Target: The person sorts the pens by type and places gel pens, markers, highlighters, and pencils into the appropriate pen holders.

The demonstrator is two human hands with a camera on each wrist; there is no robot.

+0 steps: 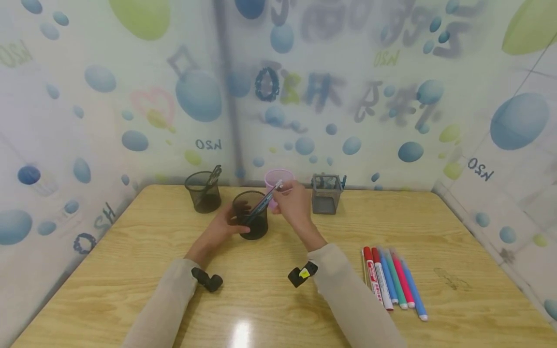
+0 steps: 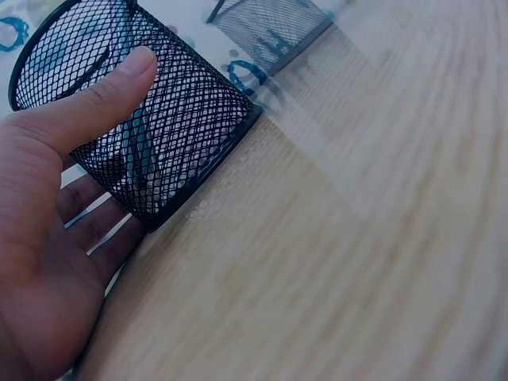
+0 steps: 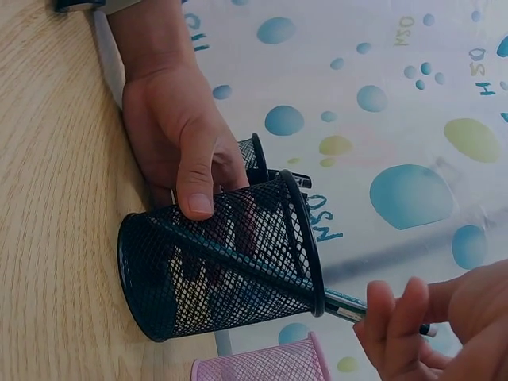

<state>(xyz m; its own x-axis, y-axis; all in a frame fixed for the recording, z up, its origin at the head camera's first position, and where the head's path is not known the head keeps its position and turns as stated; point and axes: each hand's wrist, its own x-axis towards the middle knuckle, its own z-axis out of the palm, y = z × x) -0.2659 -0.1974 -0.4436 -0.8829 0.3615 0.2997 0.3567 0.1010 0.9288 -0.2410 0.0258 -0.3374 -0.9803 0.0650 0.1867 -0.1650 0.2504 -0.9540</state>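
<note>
A black round mesh pen holder (image 1: 254, 227) stands upright on the table. My left hand (image 1: 223, 223) grips its side, the thumb on the near face and the other fingers behind, as the mesh (image 2: 186, 103) shows in the left wrist view. My right hand (image 1: 293, 203) pinches the upper end of slim dark green pencils (image 1: 262, 205). They slant down into the holder, their lower part seen through the mesh in the right wrist view. How many pencils there are I cannot tell. Just behind the right hand is a pink mesh cup (image 1: 278, 175), partly hidden.
Another black round mesh holder (image 1: 204, 195) with dark items in it stands back left. A square grey mesh holder (image 1: 326, 195) stands back right. Several red markers and coloured felt-tip pens (image 1: 393, 278) lie side by side at right. A patterned wall (image 1: 278, 121) borders the table (image 1: 270, 299).
</note>
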